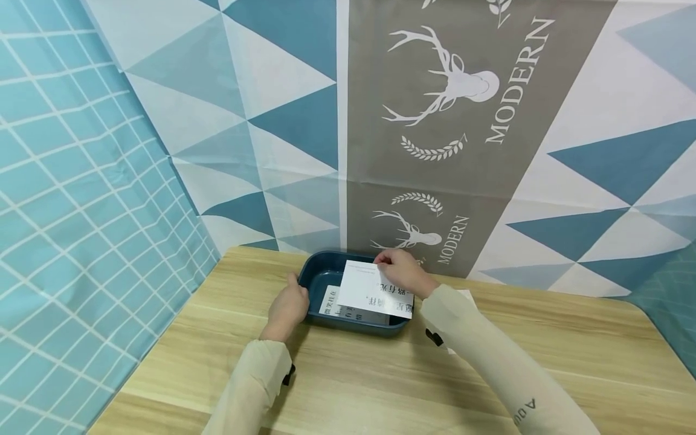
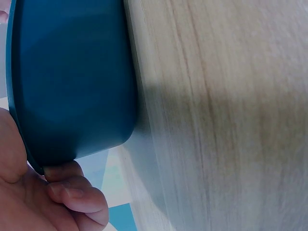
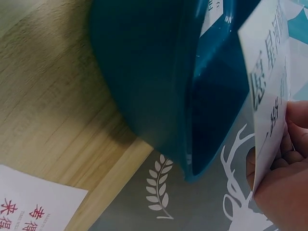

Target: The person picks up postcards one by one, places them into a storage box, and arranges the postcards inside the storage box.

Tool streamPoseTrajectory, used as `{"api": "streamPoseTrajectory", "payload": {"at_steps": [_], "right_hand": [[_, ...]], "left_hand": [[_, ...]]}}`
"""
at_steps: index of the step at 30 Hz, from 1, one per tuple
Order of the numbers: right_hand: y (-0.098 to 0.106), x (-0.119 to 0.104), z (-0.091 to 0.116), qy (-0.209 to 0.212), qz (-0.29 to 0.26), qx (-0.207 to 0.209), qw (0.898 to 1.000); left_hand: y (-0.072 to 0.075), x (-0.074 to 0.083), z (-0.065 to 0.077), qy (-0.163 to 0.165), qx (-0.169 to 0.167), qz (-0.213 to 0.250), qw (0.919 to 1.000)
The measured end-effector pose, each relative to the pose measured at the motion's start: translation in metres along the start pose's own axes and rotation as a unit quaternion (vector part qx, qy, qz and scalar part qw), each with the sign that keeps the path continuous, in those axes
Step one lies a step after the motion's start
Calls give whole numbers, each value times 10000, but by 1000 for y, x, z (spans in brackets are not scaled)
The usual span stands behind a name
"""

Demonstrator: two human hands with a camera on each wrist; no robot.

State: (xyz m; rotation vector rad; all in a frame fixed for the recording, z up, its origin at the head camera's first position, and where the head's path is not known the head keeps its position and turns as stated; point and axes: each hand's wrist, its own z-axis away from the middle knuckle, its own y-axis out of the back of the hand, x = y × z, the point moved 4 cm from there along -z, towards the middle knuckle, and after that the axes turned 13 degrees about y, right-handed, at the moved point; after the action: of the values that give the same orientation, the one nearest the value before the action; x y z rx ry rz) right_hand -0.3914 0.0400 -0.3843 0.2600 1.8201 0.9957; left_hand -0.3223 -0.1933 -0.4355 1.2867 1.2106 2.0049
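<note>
A dark blue plastic basin (image 1: 353, 326) stands on the wooden table near the wall. My left hand (image 1: 288, 307) grips its left rim, and in the left wrist view the fingers (image 2: 77, 192) curl around the edge. Over the basin, my right hand (image 1: 402, 272) pinches a white card (image 1: 361, 284) printed with black Chinese characters. That card also shows in the right wrist view, tilted above the basin's opening. Inside the basin lies another white card (image 1: 330, 301) with black characters, partly covered by the held one.
A further white card (image 3: 38, 202) with red characters lies on the table (image 1: 348, 380) to the right of the basin, mostly behind my right forearm in the head view. Patterned wall covering (image 1: 293, 121) rises directly behind the table, and a blue tiled sheet (image 1: 81, 199) hangs at left.
</note>
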Motion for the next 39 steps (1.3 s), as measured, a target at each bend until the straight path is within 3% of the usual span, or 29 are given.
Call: {"api": "streamPoseTrajectory", "payload": {"at_steps": [11,26,39], "right_hand": [[-8,-2,-7,21,-34,119,9999],[-34,3,-14,-20,50,75,10000],[-53,9,-15,46,77,-157,9998]], "left_hand": [[0,-1,-1,-48,74,37,10000],[-1,-1,-1,-94,75,60,9999],[-2,-1,-3,-147,99,66,9998]]}}
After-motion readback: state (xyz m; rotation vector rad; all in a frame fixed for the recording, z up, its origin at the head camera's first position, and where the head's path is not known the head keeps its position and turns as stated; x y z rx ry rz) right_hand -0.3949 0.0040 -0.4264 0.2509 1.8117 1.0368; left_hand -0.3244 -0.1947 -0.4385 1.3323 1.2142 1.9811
